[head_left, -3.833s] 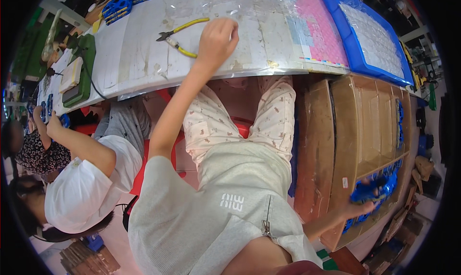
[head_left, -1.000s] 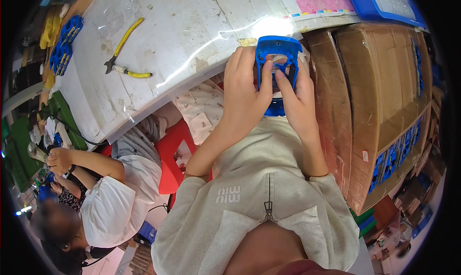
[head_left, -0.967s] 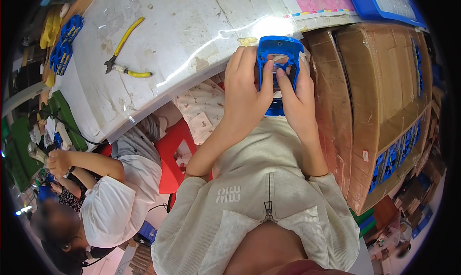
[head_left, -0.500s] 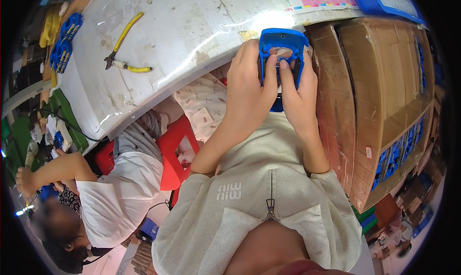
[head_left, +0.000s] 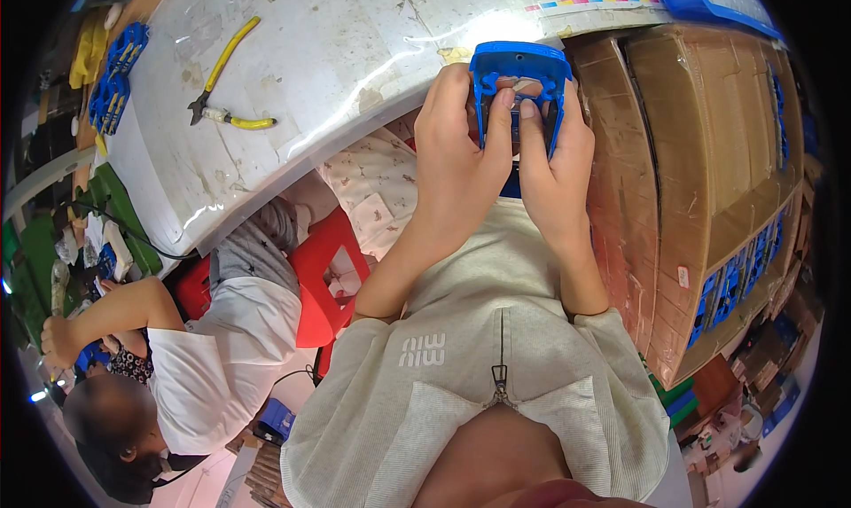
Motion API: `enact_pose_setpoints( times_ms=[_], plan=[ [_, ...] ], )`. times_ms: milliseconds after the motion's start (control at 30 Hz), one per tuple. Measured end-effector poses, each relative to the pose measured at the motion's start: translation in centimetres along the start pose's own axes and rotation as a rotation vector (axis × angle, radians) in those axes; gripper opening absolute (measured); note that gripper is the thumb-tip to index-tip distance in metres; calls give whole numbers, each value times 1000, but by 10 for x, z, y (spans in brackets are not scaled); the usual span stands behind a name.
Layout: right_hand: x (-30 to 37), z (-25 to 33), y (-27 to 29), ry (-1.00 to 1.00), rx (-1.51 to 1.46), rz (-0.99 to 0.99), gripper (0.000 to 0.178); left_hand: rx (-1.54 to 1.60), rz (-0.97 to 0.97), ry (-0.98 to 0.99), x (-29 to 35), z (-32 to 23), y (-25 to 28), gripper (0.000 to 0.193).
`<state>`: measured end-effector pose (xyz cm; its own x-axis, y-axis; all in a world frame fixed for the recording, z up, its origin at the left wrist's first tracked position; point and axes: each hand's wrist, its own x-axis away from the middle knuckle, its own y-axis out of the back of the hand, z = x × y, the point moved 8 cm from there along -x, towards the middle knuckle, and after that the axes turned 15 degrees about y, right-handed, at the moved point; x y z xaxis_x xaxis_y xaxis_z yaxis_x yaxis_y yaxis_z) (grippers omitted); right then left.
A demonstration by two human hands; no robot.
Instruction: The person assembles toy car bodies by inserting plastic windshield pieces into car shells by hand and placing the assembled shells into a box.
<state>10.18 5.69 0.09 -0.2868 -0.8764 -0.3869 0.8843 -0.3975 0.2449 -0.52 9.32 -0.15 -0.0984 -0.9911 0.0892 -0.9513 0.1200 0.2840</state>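
Fingers (head_left: 449, 91) of left hand (head_left: 456, 167) and right hand (head_left: 558, 175) clamp a blue frame (head_left: 521, 57), thumbs (head_left: 500, 122) slightly apart

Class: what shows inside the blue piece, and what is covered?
Inside the blue plastic piece, a small dark spot and an opening show. The left hand and right hand partly cover its sides; their thumbs, its middle.

Pliers (head_left: 215, 114) L of hsg (head_left: 521, 62), box (head_left: 669, 198) R
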Motion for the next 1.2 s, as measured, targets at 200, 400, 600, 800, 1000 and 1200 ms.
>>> enact_pose_setpoints(
  times_ms=[200,400,600,800,1000,1200],
  plan=[
    [-2,7,3,45,71,22,6,37,-2,4,2,-3,0,10],
    [-4,11,4,50,77,3,6,49,5,-11,1,-2,-2,11],
    [-1,8,9,54,49,-11,6,139,50,-108,0,-11,-7,7],
    [2,5,8,57,8,-17,6,260,53,-89,1,-5,-6,7],
    [-2,11,6,101,99,3,6,285,-3,-40,0,3,-3,8],
    [-2,15,3,101,142,36,9,309,-34,-116,0,2,4,10]
  ],
)
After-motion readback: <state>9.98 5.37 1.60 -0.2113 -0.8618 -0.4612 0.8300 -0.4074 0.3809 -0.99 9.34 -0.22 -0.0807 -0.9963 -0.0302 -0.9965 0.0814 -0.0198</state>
